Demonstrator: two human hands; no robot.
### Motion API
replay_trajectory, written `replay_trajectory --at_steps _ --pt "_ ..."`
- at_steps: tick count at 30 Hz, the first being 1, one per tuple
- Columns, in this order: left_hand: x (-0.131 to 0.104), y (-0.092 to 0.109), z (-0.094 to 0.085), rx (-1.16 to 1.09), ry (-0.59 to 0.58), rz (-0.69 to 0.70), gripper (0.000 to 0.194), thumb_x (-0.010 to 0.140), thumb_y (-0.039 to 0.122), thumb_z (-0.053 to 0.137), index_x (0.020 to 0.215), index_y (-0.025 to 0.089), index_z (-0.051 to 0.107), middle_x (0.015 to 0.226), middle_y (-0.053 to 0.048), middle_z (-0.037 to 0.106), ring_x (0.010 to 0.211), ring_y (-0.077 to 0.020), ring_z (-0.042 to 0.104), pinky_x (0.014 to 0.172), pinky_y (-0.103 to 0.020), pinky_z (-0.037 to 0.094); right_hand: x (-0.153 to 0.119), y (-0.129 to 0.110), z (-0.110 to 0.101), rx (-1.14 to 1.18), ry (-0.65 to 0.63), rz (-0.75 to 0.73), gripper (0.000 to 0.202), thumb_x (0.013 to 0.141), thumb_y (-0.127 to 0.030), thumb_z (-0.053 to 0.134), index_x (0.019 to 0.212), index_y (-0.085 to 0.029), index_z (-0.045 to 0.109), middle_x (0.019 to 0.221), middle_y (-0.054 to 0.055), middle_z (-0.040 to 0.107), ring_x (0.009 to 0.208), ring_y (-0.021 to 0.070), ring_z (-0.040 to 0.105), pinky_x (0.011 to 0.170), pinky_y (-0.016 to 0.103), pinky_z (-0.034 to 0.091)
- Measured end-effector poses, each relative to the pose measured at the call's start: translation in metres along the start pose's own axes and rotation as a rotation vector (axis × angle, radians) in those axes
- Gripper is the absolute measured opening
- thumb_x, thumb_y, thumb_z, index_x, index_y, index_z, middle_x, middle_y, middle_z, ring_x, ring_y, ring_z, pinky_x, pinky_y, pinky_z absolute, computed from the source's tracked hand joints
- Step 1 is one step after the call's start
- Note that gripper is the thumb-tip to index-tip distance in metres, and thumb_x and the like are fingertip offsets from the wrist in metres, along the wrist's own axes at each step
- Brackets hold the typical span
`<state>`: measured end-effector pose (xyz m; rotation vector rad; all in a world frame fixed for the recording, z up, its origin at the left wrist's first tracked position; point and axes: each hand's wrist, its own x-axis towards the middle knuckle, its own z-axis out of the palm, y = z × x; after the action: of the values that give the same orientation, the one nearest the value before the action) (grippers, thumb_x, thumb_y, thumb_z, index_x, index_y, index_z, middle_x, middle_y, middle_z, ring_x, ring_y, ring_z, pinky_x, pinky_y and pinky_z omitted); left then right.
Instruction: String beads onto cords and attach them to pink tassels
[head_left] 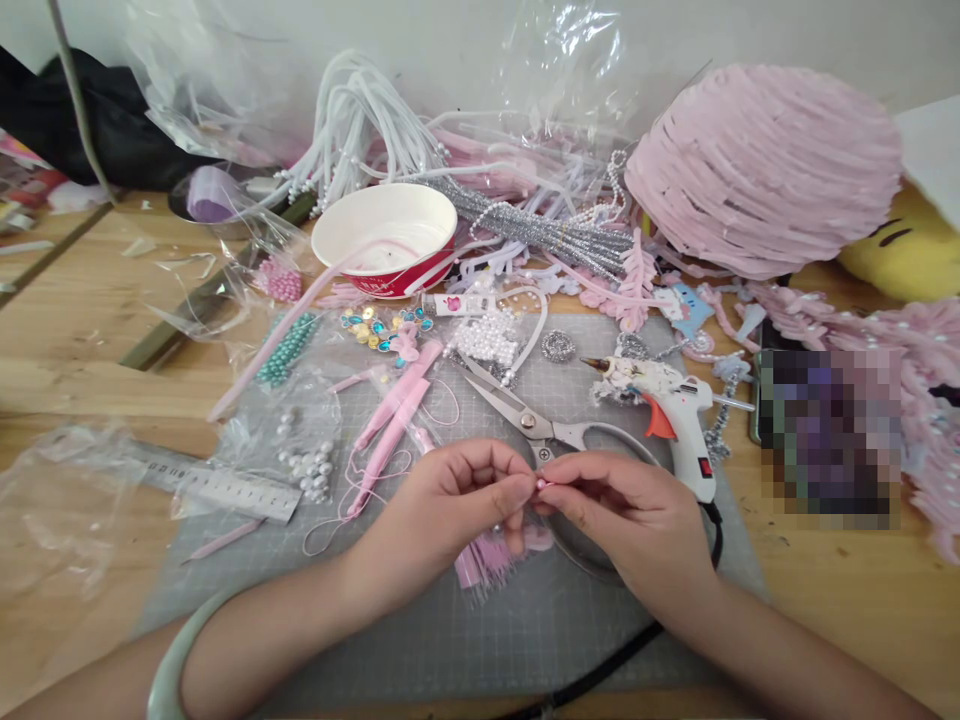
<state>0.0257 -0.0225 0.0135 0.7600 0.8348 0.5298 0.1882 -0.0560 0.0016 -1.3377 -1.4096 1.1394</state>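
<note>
A tiny pink bead [541, 484] shows between the fingertips of both hands, over the cutting mat. My left hand [472, 495] is closed in a pinch at the bead's left side, and my right hand [626, 505] pinches from the right. Below the left fingers is a pink tassel [484, 562]; whether it joins the bead is hidden. Large scissors [529, 422] lie partly under the hands, blades toward the upper left. More pink tassels [394, 430] with thin loops lie left of the scissors.
A white glue gun [686, 420] lies at right, its black cable running under my right arm. A metal ruler [217, 485], bagged white beads [307, 455] and a red-and-white paper bowl [382, 245] sit on the left and behind. Pipe cleaners [360, 120] are heaped at the back.
</note>
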Motion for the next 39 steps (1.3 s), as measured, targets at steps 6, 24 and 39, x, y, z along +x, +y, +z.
replay_trajectory --at_steps 6,24,39 --pt "0.0002 -0.0032 -0.001 -0.051 0.021 -0.016 0.017 0.077 0.028 0.062 0.069 0.013 0.056 0.051 0.004 0.056 0.049 -0.0062 0.05 0.055 -0.018 0.041 0.0023 -0.0015 -0.0002 -0.129 0.009 -0.193 0.013 0.074 -0.012 0.062 0.079 -0.021 0.069 0.072 0.0 0.071 0.064 0.0112 0.065 0.059 0.02 0.053" --pt "0.0012 -0.0055 -0.0015 -0.072 0.013 -0.038 0.016 0.076 0.026 0.063 0.071 0.012 0.057 0.055 0.002 0.057 0.05 -0.0073 0.053 0.052 -0.018 0.041 0.0048 -0.0055 -0.0034 -0.253 -0.018 -0.292 0.015 0.074 -0.009 0.059 0.079 -0.02 0.068 0.073 0.001 0.072 0.064 0.0118 0.066 0.06 0.019 0.052" --pt "0.0026 -0.0069 -0.0029 -0.022 -0.005 -0.024 0.017 0.076 0.028 0.062 0.071 0.013 0.055 0.054 0.002 0.06 0.052 -0.0086 0.055 0.055 -0.019 0.042 0.0029 -0.0048 -0.0019 -0.318 -0.015 -0.254 0.012 0.074 -0.011 0.057 0.077 -0.021 0.064 0.068 -0.001 0.069 0.058 0.0099 0.063 0.054 0.017 0.052"
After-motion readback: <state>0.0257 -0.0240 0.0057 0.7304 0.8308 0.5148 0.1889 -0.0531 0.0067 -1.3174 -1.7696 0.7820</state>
